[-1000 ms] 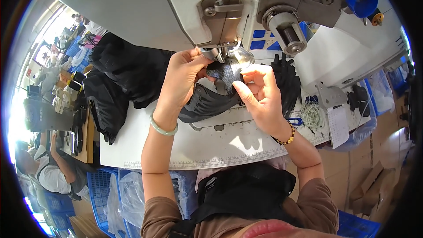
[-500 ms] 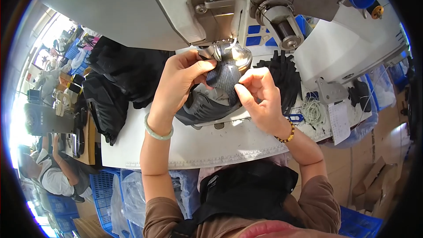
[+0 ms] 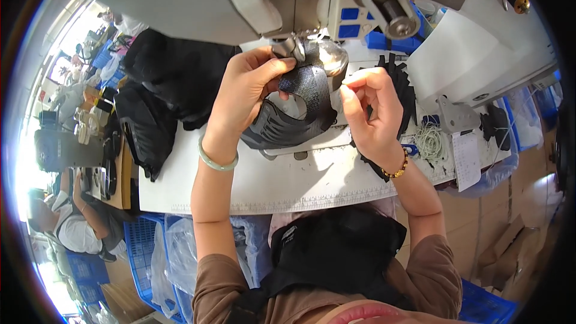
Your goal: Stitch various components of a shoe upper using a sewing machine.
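Note:
A black shoe upper point(image 3: 291, 126) with a ridged side and a speckled, curved edge lies at the post of a sewing machine point(image 3: 294, 6). My left hand point(image 3: 249, 87) pinches its edge between thumb and fingers, close beside the metal presser parts point(image 3: 291, 50). My right hand point(image 3: 377, 111) hovers just right of the upper, apart from it. Its thumb and forefinger are pressed together near a shiny metal part point(image 3: 332, 60); whatever they may hold is too small to make out.
Black strips point(image 3: 403, 84) lie heaped right of my right hand, with a tangle of pale cord point(image 3: 430, 142) nearby. Black shoe uppers point(image 3: 144, 126) are piled on the white table point(image 3: 180, 186) at left. A blue crate point(image 3: 141, 252) stands below; a co-worker point(image 3: 81, 222) sits at far left.
My right hand has moved up and right, off the upper. The upper has turned, showing more of its speckled edge. My left hand keeps its pinch.

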`<action>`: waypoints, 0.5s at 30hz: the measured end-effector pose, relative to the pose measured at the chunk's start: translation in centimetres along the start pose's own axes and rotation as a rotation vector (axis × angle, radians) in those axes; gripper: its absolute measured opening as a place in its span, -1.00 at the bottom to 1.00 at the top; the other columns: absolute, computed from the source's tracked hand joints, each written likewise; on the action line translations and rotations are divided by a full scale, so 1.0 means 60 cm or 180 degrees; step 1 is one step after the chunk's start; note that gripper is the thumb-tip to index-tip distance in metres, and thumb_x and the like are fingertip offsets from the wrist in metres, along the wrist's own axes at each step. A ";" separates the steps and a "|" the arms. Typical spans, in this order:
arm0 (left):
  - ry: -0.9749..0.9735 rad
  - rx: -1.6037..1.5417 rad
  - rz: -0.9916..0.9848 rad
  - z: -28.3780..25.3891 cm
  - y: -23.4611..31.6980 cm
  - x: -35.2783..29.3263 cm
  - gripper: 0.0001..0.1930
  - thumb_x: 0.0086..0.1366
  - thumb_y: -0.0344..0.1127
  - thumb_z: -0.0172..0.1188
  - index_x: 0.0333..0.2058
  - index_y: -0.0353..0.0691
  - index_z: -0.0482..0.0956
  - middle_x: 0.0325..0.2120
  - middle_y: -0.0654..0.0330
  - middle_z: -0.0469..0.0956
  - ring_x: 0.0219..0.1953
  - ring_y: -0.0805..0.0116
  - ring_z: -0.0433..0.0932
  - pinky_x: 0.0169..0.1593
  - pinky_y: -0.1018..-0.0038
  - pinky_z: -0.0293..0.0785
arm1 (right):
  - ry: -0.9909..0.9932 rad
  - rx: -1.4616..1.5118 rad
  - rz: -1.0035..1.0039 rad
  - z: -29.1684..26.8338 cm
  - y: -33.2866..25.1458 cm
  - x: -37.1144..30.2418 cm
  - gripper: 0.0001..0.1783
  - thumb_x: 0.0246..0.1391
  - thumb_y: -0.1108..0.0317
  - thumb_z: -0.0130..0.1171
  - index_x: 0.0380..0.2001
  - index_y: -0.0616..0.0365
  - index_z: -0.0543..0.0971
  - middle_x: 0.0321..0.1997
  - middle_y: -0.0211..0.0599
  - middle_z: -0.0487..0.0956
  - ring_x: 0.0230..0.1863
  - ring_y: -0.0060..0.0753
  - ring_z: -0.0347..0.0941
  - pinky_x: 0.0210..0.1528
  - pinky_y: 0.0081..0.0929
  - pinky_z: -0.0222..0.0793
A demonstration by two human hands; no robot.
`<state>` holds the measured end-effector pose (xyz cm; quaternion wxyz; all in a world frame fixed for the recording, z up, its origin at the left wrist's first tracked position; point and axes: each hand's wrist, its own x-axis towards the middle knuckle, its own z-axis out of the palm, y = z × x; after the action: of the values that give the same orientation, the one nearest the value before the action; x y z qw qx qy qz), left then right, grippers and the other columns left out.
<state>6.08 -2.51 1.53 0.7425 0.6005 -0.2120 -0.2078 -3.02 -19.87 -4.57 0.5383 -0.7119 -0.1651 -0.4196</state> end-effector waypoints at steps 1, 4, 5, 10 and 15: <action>-0.0027 0.0252 -0.0055 -0.004 0.005 -0.008 -0.86 0.18 -0.42 0.18 -0.42 -0.42 0.51 -0.54 0.22 0.52 -0.61 0.60 0.42 -0.52 0.67 0.38 | -0.0035 0.0025 0.0022 0.000 -0.005 0.002 -0.85 0.00 0.58 0.13 -0.31 0.21 0.45 -0.37 -0.40 0.45 -0.62 -0.75 0.24 -0.60 -0.76 0.18; -0.0187 0.1182 0.0011 -0.020 0.018 -0.055 -0.88 0.17 -0.44 0.18 -0.40 -0.41 0.51 -0.59 0.28 0.49 -0.64 0.64 0.41 -0.53 0.72 0.33 | -0.0608 -0.0355 -0.0927 -0.001 -0.033 0.017 -0.55 0.03 0.63 0.01 0.04 0.14 0.46 -0.02 -0.22 0.50 -0.34 -0.41 0.53 -0.44 -0.59 0.46; -0.0342 0.1531 -0.0195 -0.023 0.035 -0.079 -0.91 0.11 -0.50 0.20 -0.40 -0.39 0.50 -0.60 0.31 0.48 -0.62 0.65 0.40 -0.53 0.71 0.32 | -0.0920 -0.0136 -0.0821 0.002 -0.039 0.017 -0.54 0.05 0.57 0.05 0.07 0.14 0.44 0.03 -0.26 0.49 -0.21 -0.33 0.53 -0.45 -0.57 0.45; -0.0931 0.2264 -0.0156 -0.063 0.039 -0.174 -0.83 0.00 -0.56 0.20 -0.36 -0.33 0.49 -0.64 0.32 0.41 -0.56 0.63 0.37 -0.46 0.66 0.31 | -0.2507 0.0246 0.0510 0.046 -0.082 0.000 -0.77 0.05 0.39 0.18 -0.19 0.16 0.51 -0.21 -0.20 0.53 -0.41 -0.32 0.48 -0.44 -0.46 0.39; 0.2260 0.4202 0.2717 -0.022 -0.007 -0.208 -0.74 0.01 -0.59 0.16 -0.26 -0.31 0.48 -0.39 0.18 0.46 -0.41 0.34 0.44 -0.35 0.56 0.35 | -0.2520 0.0443 0.1348 0.058 -0.061 -0.010 -0.81 0.07 0.35 0.20 -0.33 0.24 0.46 -0.64 -0.34 0.43 -0.66 -0.53 0.28 -0.57 -0.56 0.24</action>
<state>-3.47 5.49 0.08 0.2784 0.8075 -0.2522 0.4548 -4.42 -15.24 -3.00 0.5542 -0.7978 -0.2368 0.0163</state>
